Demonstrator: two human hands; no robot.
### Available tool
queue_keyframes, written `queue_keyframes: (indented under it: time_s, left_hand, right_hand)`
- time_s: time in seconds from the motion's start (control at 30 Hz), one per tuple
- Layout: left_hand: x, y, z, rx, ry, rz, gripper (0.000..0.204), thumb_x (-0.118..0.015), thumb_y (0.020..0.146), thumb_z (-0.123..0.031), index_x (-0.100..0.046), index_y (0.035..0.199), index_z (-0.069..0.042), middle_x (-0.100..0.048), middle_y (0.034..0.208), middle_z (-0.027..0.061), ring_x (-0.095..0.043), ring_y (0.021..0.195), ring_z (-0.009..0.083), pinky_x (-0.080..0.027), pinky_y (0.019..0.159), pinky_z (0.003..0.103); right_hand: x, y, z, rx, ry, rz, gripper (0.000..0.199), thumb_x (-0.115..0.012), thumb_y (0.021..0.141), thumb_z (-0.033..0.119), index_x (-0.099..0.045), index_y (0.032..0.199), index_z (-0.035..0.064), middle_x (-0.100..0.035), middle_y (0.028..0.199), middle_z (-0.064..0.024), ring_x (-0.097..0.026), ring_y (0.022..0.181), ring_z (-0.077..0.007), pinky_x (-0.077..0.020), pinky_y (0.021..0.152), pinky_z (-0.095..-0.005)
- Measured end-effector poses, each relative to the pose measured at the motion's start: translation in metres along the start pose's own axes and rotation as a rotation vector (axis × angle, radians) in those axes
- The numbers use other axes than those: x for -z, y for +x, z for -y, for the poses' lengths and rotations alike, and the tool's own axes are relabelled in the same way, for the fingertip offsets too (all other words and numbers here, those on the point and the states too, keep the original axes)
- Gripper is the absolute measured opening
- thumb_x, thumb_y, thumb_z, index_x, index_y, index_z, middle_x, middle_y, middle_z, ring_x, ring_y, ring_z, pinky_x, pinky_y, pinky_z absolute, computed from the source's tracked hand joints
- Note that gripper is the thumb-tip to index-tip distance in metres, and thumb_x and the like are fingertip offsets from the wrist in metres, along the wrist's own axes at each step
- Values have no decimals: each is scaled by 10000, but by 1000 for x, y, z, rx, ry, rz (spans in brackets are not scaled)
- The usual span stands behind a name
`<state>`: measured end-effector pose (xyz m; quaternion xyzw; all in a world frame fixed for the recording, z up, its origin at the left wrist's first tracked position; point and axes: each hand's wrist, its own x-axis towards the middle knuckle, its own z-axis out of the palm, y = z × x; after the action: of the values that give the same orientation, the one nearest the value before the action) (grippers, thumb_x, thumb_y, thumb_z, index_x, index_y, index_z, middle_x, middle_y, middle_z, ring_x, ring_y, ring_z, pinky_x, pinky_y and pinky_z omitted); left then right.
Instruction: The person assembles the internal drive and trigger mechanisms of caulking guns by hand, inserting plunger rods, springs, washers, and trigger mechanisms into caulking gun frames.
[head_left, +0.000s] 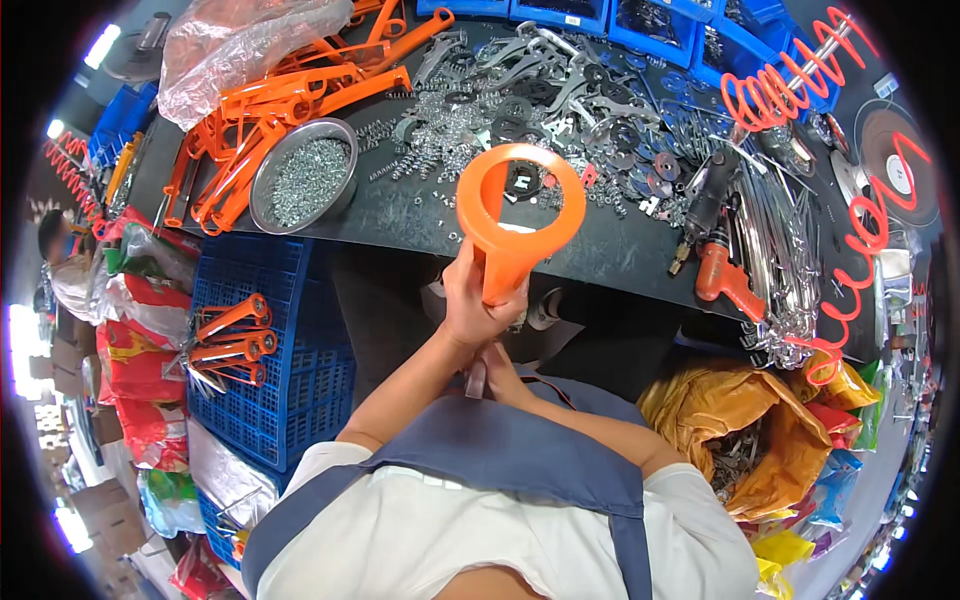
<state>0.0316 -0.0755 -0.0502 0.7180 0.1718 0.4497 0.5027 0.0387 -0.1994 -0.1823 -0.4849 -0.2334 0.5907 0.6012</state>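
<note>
Orange ring-ended handle piece [515,215] stands upright in the air, just near of the dark surface [400,215], with its open hoop at the top and its tapered stem running down into the left hand [478,305]. That hand's grip is wrapped tight round the lower stem, fingers curled and pressed on the plastic, which I judge keeps the hoop steady and turned toward the person's eyes so the inside can be looked over. The right hand [497,372] sits just below and near, touching the left wrist area; it seems closed on a small dark bit, but what it pinches is too hidden to tell.

Far of the handle piece, the surface carries a scatter of grey metal plates, springs and washers [540,90], spread loose so each kind is within reach. To the left sits a round metal bowl of small screws [305,175], and beside it a heap of orange frames [270,110] of the same plastic, partly under a clear plastic bag [240,45]. To the right lies an orange-handled power driver [715,235] on an orange coiled hose [790,85], next to a bundle of bright metal rods [780,260]. Down on the near left, a blue crate [290,400] holds finished orange-and-metal tools [230,345]; on the near right a yellow sack [740,420] lies open with metal parts.
</note>
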Motion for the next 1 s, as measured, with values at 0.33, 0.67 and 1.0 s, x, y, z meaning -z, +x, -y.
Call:
queue_keyframes:
  time_s: [0.33,0.67,1.0]
  left_hand:
    - [18,-22,10,33,-192,187,485,-661,800,-131,-410,1196,-7,-521,978,86,-528,873,153,-440,788,302]
    - [157,46,-71,-92,-1078,-157,690,-597,833,-575,-518,1074,66,-423,765,35,-391,644,116,-361,599,266]
    - [78,33,-58,126,-1278,2,720,-553,753,-735,-554,1022,-68,-388,666,-32,-357,559,88,-308,505,252]
  right_hand:
    - [27,-13,59,427,-944,-416,293,-586,899,236,-576,1010,-35,-610,955,-134,-564,938,-237,-450,832,-345]
    - [16,-43,113,561,-749,139,137,-562,891,146,-611,912,20,-563,811,-109,-547,772,-259,-449,694,-333]
    - [-34,-41,152,-562,662,208,543,-357,931,601,-527,774,109,-418,543,-1,-297,421,-96,-256,406,-246]
